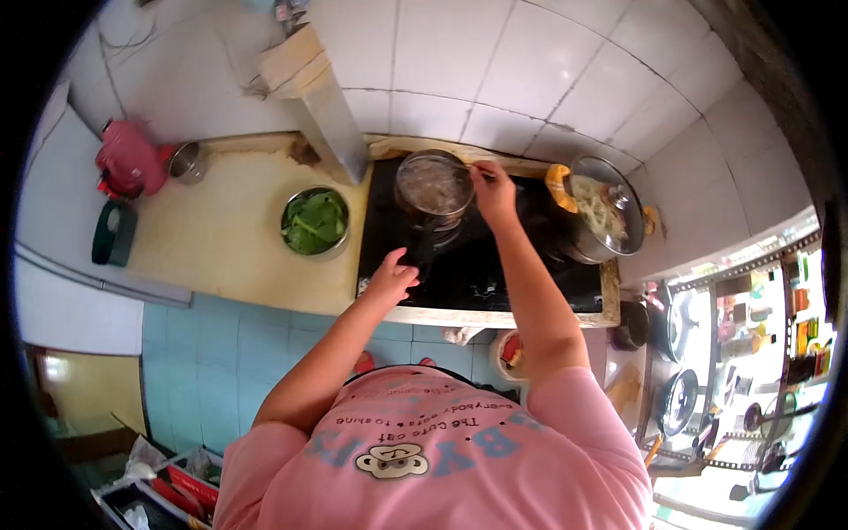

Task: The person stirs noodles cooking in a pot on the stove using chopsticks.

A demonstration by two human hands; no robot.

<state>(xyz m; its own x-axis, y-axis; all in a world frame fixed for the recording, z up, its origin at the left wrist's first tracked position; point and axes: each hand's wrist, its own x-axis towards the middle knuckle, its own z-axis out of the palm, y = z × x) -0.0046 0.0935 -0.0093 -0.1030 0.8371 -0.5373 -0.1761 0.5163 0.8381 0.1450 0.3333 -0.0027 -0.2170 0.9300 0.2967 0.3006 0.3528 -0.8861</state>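
Observation:
A small saucepan (430, 208) with bubbling, cloudy liquid stands on the black stove top. My right hand (495, 190) is closed at its right rim, pinching a thin stick-like utensil (466, 167) that reaches over the liquid; its exact kind is too small to tell. Below the saucepan, my left hand (391, 281) has its fingers apart and holds nothing. It is nearest to the dark saucepan handle (426, 251), apart from it as far as I can see. On the counter to the left sits a metal bowl of green leaves (314, 222).
A glass-lidded pot (583, 243) with pale food inside and a yellow cloth (560, 188) on its handle stands at the stove's right. On the far left are a pink kettle (130, 159), a metal cup (187, 163) and a green container (114, 233). A shelf rack (707, 327) stands at right.

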